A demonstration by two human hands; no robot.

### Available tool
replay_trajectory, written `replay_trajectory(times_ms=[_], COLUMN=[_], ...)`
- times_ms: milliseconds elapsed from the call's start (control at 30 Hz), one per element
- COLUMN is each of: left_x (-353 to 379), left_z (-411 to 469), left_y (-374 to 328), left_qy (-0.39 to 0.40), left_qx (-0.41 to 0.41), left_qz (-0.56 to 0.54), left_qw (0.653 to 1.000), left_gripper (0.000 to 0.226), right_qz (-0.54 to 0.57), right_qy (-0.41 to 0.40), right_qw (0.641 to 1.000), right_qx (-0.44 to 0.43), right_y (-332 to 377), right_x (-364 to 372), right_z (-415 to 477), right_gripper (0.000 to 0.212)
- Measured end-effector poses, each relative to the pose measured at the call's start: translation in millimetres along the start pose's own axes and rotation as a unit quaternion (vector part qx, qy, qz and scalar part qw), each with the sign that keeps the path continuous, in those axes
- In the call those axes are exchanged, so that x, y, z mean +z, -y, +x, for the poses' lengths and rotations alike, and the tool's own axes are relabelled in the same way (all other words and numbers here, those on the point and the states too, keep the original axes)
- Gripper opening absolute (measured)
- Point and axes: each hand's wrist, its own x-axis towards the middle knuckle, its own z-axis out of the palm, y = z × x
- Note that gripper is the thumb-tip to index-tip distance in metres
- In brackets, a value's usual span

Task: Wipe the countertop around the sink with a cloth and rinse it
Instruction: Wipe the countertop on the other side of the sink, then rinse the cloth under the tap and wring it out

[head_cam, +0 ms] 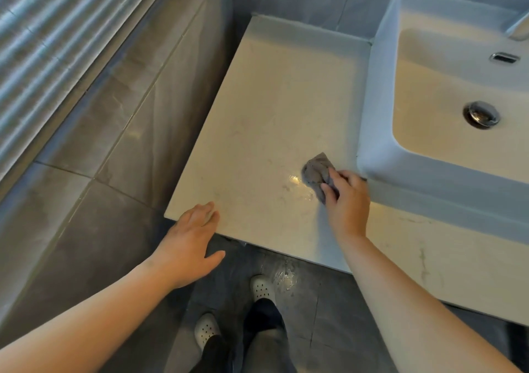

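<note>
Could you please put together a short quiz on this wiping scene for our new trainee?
1. True or false: the cloth lies on the countertop beside the sink.
2. Where do the left hand fingers rest? A) at the countertop's front corner B) on the sink's rim C) on the cloth
3. Fill in: the ____ hand grips the cloth.

Key: 1 true; 2 A; 3 right hand.
</note>
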Motion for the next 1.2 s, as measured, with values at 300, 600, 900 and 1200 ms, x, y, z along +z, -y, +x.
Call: replay_trajectory(times_ms=[300,600,900,1200], left_x=[-6,-27,-100,-162], left_z=[-18,-59,-52,-5], left_y=[14,23,-51,-213], left_qy=[-0.05,-0.052,-0.102,-0.157], left_qx=[0.006,0.033,0.103,0.194], left_qz=[-0.079,-0.135,-0.155,-0.279], left_qw=[0.996,0.989,0.977,0.927], left_gripper=[0.067,0.053,0.05,0.046], right_qz=[0.041,0.214,0.218,0.201], right_qy=[0.069,0.218,0.091,0.089], right_qw=[0.997,0.942,0.966,0.975], right_qx=[-0.006,0.139,0.101,0.019], right_y=[74,119,126,70], right_x=[13,-51,-170,-305], right_z=[-104,-125,-64,3], right_gripper=[0.032,0.017,0.019,0.014])
